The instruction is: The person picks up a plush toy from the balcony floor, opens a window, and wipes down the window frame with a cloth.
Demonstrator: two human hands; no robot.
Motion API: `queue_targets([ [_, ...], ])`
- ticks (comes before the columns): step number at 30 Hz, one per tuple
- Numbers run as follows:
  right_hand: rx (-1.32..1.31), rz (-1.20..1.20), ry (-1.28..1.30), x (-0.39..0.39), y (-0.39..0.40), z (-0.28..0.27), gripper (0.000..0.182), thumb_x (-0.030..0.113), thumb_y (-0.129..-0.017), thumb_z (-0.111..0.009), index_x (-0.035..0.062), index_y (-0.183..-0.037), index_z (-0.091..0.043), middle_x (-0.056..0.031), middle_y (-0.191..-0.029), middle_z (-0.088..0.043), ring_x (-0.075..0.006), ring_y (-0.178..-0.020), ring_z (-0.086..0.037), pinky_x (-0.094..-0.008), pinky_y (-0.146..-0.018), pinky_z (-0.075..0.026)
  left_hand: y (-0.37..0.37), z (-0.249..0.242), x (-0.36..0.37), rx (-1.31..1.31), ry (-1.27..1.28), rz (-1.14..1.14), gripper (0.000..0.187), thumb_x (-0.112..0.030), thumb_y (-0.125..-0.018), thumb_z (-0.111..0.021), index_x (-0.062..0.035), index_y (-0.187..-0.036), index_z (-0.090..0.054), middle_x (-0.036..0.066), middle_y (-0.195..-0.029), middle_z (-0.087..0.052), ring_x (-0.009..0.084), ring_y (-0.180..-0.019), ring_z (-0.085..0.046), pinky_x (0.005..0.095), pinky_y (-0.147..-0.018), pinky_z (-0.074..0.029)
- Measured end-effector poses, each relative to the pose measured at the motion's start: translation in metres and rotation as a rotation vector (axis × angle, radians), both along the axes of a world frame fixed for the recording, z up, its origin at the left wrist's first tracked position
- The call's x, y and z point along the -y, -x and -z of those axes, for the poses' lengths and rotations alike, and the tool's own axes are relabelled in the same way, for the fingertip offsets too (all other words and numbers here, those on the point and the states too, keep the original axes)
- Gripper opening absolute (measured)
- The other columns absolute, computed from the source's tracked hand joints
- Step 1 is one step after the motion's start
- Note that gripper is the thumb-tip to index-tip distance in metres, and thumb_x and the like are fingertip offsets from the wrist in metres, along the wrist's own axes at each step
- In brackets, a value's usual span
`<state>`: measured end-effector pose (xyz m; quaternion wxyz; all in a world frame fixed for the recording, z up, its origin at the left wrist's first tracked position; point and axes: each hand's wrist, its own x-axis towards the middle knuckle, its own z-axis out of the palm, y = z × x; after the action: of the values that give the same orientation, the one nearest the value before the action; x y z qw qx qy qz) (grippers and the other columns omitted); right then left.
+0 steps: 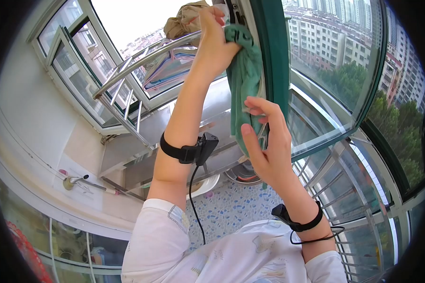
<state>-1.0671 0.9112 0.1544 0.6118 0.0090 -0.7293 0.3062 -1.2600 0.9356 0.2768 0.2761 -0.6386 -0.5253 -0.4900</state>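
Observation:
A green cloth (244, 78) hangs down beside the green window frame, bunched at its top. My left hand (216, 42) is raised at the top centre, with its thumb against the upper part of the cloth; some fingers are curled and partly hidden, so its grip is unclear. Lower down, my right hand (269, 139) is beside the hanging part of the cloth, thumb and fingers apart, with nothing held between them.
A metal rack (151, 55) with hangers (167, 70) and a brown cloth (184, 21) spans the upper left. An open glass window (335, 66) stands at the right above metal bars (349, 188). A basin (243, 173) lies below. A faucet (71, 183) is at the left.

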Motion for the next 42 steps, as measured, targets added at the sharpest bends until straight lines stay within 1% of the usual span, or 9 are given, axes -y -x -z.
queue_targets([
  [4, 0.033, -0.019, 0.068, -0.003, -0.007, 0.002, 0.038, 0.001, -0.084, -0.061, -0.0018, -0.121, -0.052, -0.0169, -0.107, -0.06, -0.0295, -0.092, -0.058, -0.0367, -0.083, -0.046, -0.012, 0.031, 0.008, 0.109, 0.132, 0.07, 0.066, 0.006, -0.07, -0.068, -0.0114, -0.119, -0.027, 0.01, -0.112, -0.04, 0.0162, -0.092, -0.053, 0.0284, -0.068, -0.049],
  [16, 0.126, -0.163, 0.203, -0.005, -0.002, 0.012, 0.039, 0.005, -0.088, -0.059, -0.0018, -0.125, -0.049, -0.0175, -0.113, -0.061, -0.0306, -0.101, -0.059, -0.0377, -0.089, -0.046, -0.03, 0.045, -0.005, 0.158, -0.307, 0.036, 0.044, 0.0, -0.072, -0.063, -0.0061, -0.111, -0.041, 0.006, -0.107, -0.046, 0.0173, -0.087, -0.049, 0.0309, -0.071, -0.042],
  [19, 0.068, -0.147, 0.084, -0.006, 0.005, 0.006, 0.045, 0.008, -0.09, -0.058, -0.0025, -0.131, -0.046, -0.0228, -0.13, -0.052, -0.0363, -0.118, -0.052, -0.0411, -0.1, -0.04, -0.031, 0.022, -0.002, 0.154, -0.352, 0.046, 0.041, -0.001, -0.072, -0.065, -0.0072, -0.108, -0.045, 0.004, -0.104, -0.049, 0.0163, -0.086, -0.052, 0.0298, -0.07, -0.042],
  [21, 0.075, -0.028, -0.062, -0.007, 0.011, -0.006, 0.055, 0.01, -0.091, -0.057, -0.0048, -0.14, -0.036, -0.0275, -0.146, -0.034, -0.0415, -0.131, -0.039, -0.0441, -0.109, -0.03, -0.028, 0.012, 0.001, 0.125, -0.342, 0.018, 0.043, 0.0, -0.071, -0.066, -0.0077, -0.107, -0.045, 0.004, -0.104, -0.049, 0.0155, -0.086, -0.052, 0.0294, -0.069, -0.042],
  [26, -0.011, -0.114, -0.115, -0.017, 0.04, -0.031, 0.068, 0.016, -0.094, -0.054, -0.0087, -0.146, -0.019, -0.0307, -0.154, -0.014, -0.0433, -0.141, -0.023, -0.0453, -0.114, -0.021, -0.023, -0.009, 0.002, 0.031, -0.361, -0.039, 0.048, 0.001, -0.066, -0.07, -0.0087, -0.106, -0.047, 0.003, -0.105, -0.05, 0.0142, -0.084, -0.052, 0.0287, -0.068, -0.041],
  [28, 0.012, -0.152, -0.112, -0.02, 0.047, -0.035, 0.071, 0.018, -0.095, -0.054, -0.0093, -0.147, -0.014, -0.0313, -0.155, -0.009, -0.0428, -0.143, -0.018, -0.0454, -0.115, -0.019, -0.021, -0.019, -0.001, -0.028, -0.405, -0.023, 0.052, 0.003, -0.055, -0.072, -0.0045, -0.102, -0.05, 0.008, -0.097, -0.049, 0.0222, -0.083, -0.046, 0.0328, -0.076, -0.04],
  [30, -0.021, -0.243, -0.094, -0.022, 0.053, -0.036, 0.073, 0.022, -0.097, -0.052, -0.0093, -0.148, -0.01, -0.0315, -0.155, -0.004, -0.0414, -0.145, -0.012, -0.0447, -0.116, -0.016, -0.02, -0.023, 0.002, -0.059, -0.392, -0.046, 0.052, 0.004, -0.055, -0.071, -0.0035, -0.102, -0.05, 0.009, -0.096, -0.047, 0.0243, -0.086, -0.044, 0.0338, -0.081, -0.038],
  [37, -0.038, -0.252, -0.087, -0.012, 0.042, -0.037, 0.074, 0.02, -0.096, -0.054, -0.0083, -0.148, -0.011, -0.0308, -0.155, -0.008, -0.0405, -0.145, -0.015, -0.0421, -0.116, -0.018, -0.009, -0.024, -0.005, -0.057, -0.253, -0.095, 0.061, -0.002, -0.057, -0.072, -0.0029, -0.111, -0.044, 0.014, -0.107, -0.042, 0.0307, -0.102, -0.041, 0.0388, -0.085, -0.038],
  [42, -0.017, -0.303, 0.036, -0.002, 0.024, -0.024, 0.068, 0.016, -0.094, -0.056, -0.0069, -0.146, -0.021, -0.0274, -0.147, -0.032, -0.039, -0.136, -0.034, -0.041, -0.112, -0.027, 0.002, -0.031, -0.006, 0.007, -0.075, 0.026, 0.07, -0.008, -0.06, -0.076, -0.0013, -0.119, -0.039, 0.017, -0.113, -0.041, 0.032, -0.109, -0.04, 0.0437, -0.092, -0.037],
])
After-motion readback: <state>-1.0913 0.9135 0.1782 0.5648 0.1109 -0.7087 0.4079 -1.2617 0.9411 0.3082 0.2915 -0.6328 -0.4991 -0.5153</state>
